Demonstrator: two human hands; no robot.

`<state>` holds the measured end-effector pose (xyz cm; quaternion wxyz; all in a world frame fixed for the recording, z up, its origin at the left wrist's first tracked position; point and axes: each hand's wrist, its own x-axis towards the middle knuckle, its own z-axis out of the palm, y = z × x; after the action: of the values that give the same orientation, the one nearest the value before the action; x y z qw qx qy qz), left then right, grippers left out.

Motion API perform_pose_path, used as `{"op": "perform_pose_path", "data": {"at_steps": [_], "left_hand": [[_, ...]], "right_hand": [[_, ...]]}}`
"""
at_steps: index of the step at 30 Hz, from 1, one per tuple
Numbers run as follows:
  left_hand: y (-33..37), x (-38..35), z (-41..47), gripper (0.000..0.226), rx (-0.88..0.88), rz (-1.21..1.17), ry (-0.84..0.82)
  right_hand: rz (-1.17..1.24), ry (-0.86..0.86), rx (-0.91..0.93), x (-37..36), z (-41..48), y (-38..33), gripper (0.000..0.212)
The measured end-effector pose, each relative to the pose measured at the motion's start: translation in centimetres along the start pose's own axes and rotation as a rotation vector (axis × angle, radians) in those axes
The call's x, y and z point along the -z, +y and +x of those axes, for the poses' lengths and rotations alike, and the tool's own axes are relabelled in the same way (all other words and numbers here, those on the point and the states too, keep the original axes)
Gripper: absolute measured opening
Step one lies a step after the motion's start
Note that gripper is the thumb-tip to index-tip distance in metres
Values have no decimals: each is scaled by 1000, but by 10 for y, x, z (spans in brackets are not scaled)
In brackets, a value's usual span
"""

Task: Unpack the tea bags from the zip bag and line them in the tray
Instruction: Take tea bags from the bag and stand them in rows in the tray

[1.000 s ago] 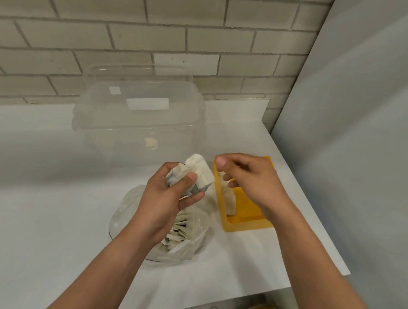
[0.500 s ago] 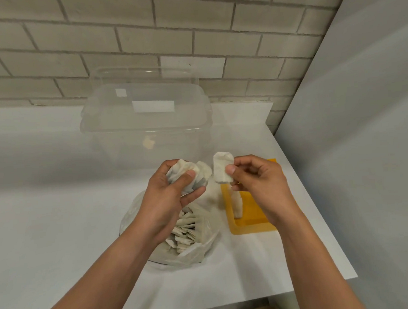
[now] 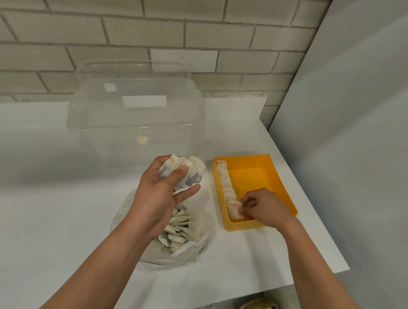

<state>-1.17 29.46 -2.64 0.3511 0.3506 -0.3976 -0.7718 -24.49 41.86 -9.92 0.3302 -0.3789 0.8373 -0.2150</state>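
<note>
My left hand (image 3: 161, 195) grips a bunch of white tea bags (image 3: 191, 171) above the clear zip bag (image 3: 198, 233), which lies open on the white counter with several more tea bags inside. The yellow tray (image 3: 274, 174) sits to the right of the bag. A row of tea bags (image 3: 225, 183) stands along the tray's left wall. My right hand (image 3: 264, 206) is down in the tray's near left corner and pinches a tea bag (image 3: 235, 211) at the near end of that row.
A large clear plastic container (image 3: 136, 115) with a lid stands behind the zip bag, against the brick wall. A grey wall runs along the right side. The counter's front edge (image 3: 254, 292) is near, with a small bin below it.
My right hand took one tea bag from the bunch in my left hand and lowered it into the tray's near left corner. The left hand stayed over the zip bag.
</note>
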Motion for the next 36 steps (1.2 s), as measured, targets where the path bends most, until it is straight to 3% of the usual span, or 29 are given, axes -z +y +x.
{"op": "perform_pose_path", "data": {"at_steps": [9,14,25,27,29,31,33,36], "left_hand": [[-2,-3,-1,17,-3,4,2],[-3,-4,-1,18,1,9,0],[-4,-4,-5,19,37,5,-1],[-4,-4,-6,18,40,3,-7],[-4,-3,-6,17,43,-2,-11],[-5,-3,-6,16,48,-7,-19],[-6,-3,-7,16,48,0,-40],[-7,-6,-9,18,43,57,-100]], "right_hand": [[-85,130,-51,-17,14,5,24],[-276,16,-157,-17,17,-1,45],[-322,22,-186,-20,20,-9,47],[-321,96,-128,-10,14,-12,42],[-175,233,10,-2,2,-24,29],[206,304,156,6,-16,-47,18],[536,209,236,12,-35,-76,14],[573,59,317,13,-44,-99,23]]}}
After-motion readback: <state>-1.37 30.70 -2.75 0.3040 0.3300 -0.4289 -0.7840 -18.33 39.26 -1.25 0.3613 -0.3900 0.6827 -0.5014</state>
